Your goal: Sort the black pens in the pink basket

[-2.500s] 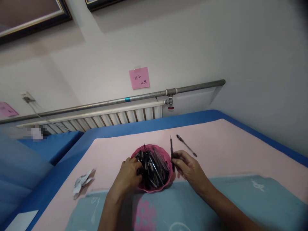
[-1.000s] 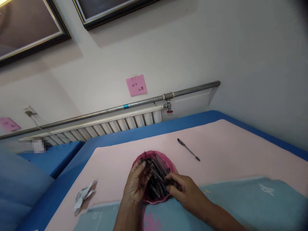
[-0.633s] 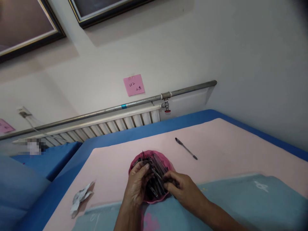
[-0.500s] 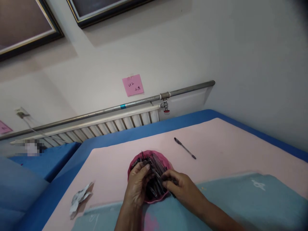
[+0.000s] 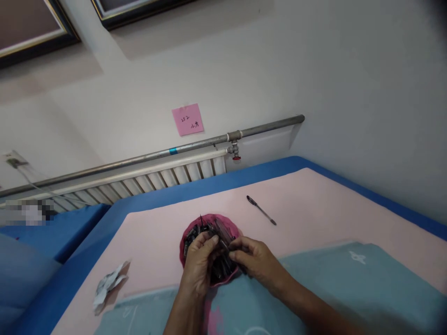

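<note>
A round pink basket (image 5: 182, 249) stands on the pink sheet, filled with several dark pens and pen parts. Over it, my left hand (image 5: 199, 263) has thumb and forefinger pinched on a dark pen (image 5: 223, 244). The fingers of my right hand (image 5: 260, 264) are closed on the lower end of this pen, at the basket's right side. A dark tip pokes out below the right fingers. Most of the pen is covered by my fingers, so its details cannot be made out. Behind the basket to the right lies a single capped pen (image 5: 261, 210).
Crumpled paper (image 5: 109, 286) lies on the left of the pink sheet (image 5: 157, 235). A teal cloth (image 5: 324, 279) covers the near side. Beyond the blue table edge (image 5: 279, 166) are a white radiator (image 5: 162, 179), a pipe and the wall. Another blue surface adjoins on the left.
The view has shifted slightly, so everything sits a little further left and higher. Both hands stay over the basket, pinching the pen, with only small finger movement.
</note>
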`<state>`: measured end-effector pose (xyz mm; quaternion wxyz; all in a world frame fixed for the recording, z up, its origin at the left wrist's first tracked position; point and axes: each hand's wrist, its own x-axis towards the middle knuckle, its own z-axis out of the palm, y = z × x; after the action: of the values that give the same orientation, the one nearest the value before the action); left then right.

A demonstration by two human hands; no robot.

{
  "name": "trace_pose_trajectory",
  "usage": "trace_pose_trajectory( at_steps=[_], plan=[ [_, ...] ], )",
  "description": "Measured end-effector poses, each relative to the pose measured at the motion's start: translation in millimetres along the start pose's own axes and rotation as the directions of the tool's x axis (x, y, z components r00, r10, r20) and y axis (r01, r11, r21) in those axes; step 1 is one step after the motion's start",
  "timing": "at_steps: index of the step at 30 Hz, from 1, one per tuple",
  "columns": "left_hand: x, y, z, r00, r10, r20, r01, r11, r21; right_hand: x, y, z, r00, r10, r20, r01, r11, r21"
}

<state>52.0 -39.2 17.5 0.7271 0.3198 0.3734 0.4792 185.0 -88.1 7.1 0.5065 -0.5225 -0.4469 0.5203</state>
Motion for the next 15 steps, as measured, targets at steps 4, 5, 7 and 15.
trace_pose_trajectory(
  at_steps=[4,5,7,15],
  plan=[
    [4.3,6.5,-8.8,0.997,0.005,-0.082,-0.005,1.000,-0.004,5.8,0.8,-8.9,0.999,-0.041,-0.004,0.041,0.999,-0.010],
    [5.8,10.3,-12.6,0.995,0.008,-0.100,-0.010,1.000,-0.016,7.3,0.9,-12.6,0.998,-0.056,-0.035,0.055,0.998,-0.027],
    [9.1,19.9,-22.1,0.990,0.036,-0.137,-0.045,0.997,-0.059,9.9,0.8,-20.4,0.991,-0.074,-0.110,0.068,0.996,-0.057],
    [17.8,52.0,-57.0,0.931,0.142,-0.335,-0.220,0.954,-0.206,9.4,-5.0,-33.1,0.967,-0.137,-0.216,0.091,0.974,-0.209]
  ],
)
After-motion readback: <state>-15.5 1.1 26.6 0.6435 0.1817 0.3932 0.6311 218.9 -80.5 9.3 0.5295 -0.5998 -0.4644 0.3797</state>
